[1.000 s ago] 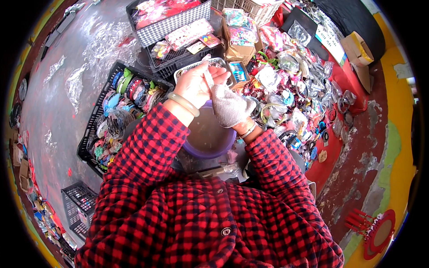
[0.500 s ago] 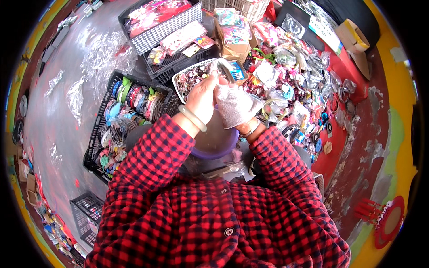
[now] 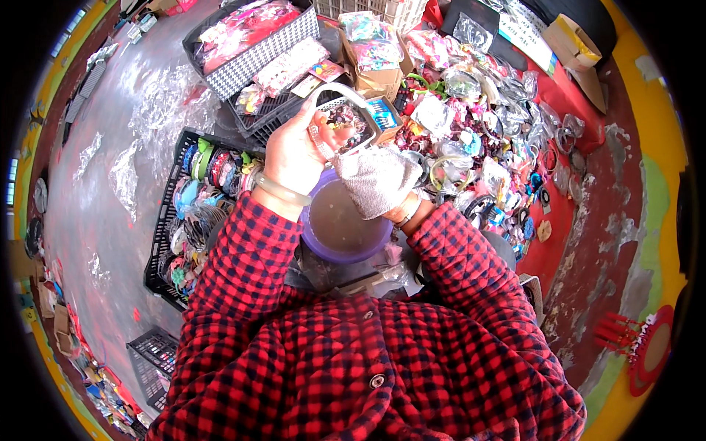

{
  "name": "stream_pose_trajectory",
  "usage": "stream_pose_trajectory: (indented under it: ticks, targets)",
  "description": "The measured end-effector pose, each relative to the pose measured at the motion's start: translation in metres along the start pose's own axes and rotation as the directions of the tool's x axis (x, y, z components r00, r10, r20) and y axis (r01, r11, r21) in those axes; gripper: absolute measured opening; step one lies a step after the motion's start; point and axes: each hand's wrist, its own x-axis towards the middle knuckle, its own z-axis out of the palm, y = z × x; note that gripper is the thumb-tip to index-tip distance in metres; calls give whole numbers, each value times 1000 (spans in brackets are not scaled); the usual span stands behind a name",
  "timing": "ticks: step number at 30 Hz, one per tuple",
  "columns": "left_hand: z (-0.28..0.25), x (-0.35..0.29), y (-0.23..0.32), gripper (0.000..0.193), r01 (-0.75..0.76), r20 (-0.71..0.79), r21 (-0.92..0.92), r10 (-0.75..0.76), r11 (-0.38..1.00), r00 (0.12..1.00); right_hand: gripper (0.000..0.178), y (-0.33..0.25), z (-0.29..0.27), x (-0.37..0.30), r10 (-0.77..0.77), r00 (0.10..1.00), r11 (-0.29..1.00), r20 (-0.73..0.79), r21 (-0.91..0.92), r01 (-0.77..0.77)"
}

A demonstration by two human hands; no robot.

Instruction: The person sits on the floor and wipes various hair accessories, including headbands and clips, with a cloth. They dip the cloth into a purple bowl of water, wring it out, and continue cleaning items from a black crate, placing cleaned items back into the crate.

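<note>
Arching up, in the head view, a pale headband [image 3: 340,87] is pinched by the left hand's [image 3: 293,151] curled fingers beyond a purple basin [image 3: 349,258]; the right hand [image 3: 401,209] is covered by grey cloth [image 3: 375,178], its finger opening impossible to tell.

- The grey cloth [image 3: 375,178] hides most of the right hand [image 3: 395,209], its fingers included.
- It also covers part of the rim of the purple bucket [image 3: 347,257]; murky water hides the bottom.
- Behind the left hand [image 3: 289,158] and the pale hoop [image 3: 340,87], trinkets [image 3: 348,116] are too small to tell apart.
- The left sleeve [image 3: 246,239] hides part of the black crate [image 3: 163,239].
- The top edge cuts off the cream crate [image 3: 382,11]; the bottom edge cuts off the checked coat [image 3: 338,353].
- The red tassels [image 3: 618,331] are blurred.
</note>
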Motion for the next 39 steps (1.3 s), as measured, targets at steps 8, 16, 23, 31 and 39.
stream_pose_trajectory:
  ticks: [8, 16, 23, 31, 39]
  targets:
    - [-17, 5, 15, 38, 137, 155, -124, -117, 983, 981, 21, 8, 4, -10, -35, 999, 989, 18, 144, 32]
    - [6, -1, -12, 38, 42, -37, 0, -42, 999, 998, 33, 15, 32, -28, 33, 997, 984, 74, 171, -45]
    - [-2, -2, 9, 32, 120, 145, -182, -94, 976, 985, 27, -6, -25, 9, 59, 948, 980, 312, 162, -114]
    - [3, -8, 21, 31, 34, 155, -190, -4, 981, 988, 34, 11, -11, -9, -8, 963, 990, 270, 139, -31]
    - [-22, -14, 58, 33, -134, 192, 3, 131, 991, 973, 70, 64, -38, 1, 601, 762, 794, 242, -64, -605]
